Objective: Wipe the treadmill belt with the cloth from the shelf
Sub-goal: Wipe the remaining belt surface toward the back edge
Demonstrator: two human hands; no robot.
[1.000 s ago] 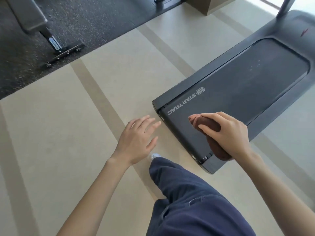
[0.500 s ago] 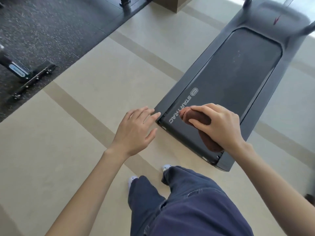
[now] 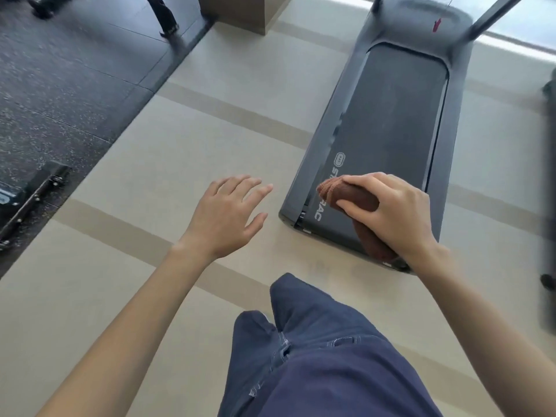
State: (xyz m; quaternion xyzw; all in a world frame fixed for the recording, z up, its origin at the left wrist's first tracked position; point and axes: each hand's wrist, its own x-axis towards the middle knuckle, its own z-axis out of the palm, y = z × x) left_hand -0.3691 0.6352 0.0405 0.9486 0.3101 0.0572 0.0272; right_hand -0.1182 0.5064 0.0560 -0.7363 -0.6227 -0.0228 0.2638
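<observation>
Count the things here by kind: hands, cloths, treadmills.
Hands: 2, left hand and right hand
Cloths: 1, brown cloth held by the right hand
Treadmills: 1, treadmill; blurred dark shape at the right edge not counted
Total: 4

**A:** Here's the tally: one treadmill [image 3: 451, 139], one belt [image 3: 391, 115], one brown cloth [image 3: 352, 195].

**B:** And the hands?

**A:** Two in shot, one left hand [image 3: 224, 219] and one right hand [image 3: 397, 212]. Two navy trouser legs [image 3: 258, 356] below them.

**B:** Anything at the far end?

**A:** Two uprights [image 3: 496, 16], one per corner, and a single red mark [image 3: 436, 25] on the hood. One brown block [image 3: 243, 10] beyond. There's one more machine [image 3: 549, 206] at the right edge, too blurred to tell more.
</observation>
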